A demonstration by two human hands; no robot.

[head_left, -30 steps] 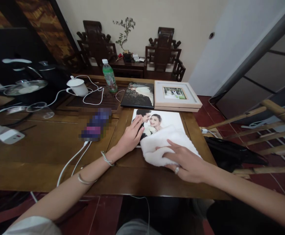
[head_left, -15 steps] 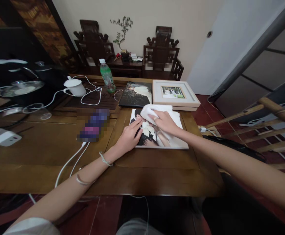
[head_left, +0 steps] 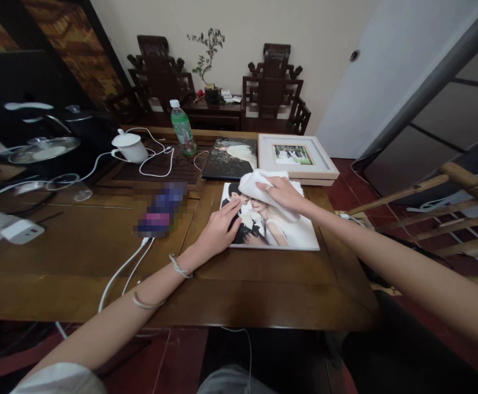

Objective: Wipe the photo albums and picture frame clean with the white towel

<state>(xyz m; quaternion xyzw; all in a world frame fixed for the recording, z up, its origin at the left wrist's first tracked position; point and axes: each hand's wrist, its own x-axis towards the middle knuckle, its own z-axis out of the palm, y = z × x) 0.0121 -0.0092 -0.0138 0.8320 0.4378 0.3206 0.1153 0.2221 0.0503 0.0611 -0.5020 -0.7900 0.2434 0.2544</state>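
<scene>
A large unframed photo print (head_left: 280, 232) of a couple lies flat on the wooden table (head_left: 79, 257). My left hand (head_left: 219, 229) rests flat on the print's left edge, fingers spread, holding it down. My right hand (head_left: 282, 194) presses a white cloth (head_left: 259, 183) against the far end of the print, fingers closed over the cloth. Just beyond the print lie a dark photo panel (head_left: 231, 158) and a light wooden picture frame (head_left: 294, 157).
A green bottle (head_left: 181, 127), a white teapot (head_left: 129, 148) and white cables sit farther back on the table. A blurred phone (head_left: 162, 209) lies left of the print with a cable attached. Carved chairs stand by the wall. Wooden rails (head_left: 448, 219) are at the right.
My right hand slid the cloth from the near end of the print up to its far end. My left hand stayed on the left edge.
</scene>
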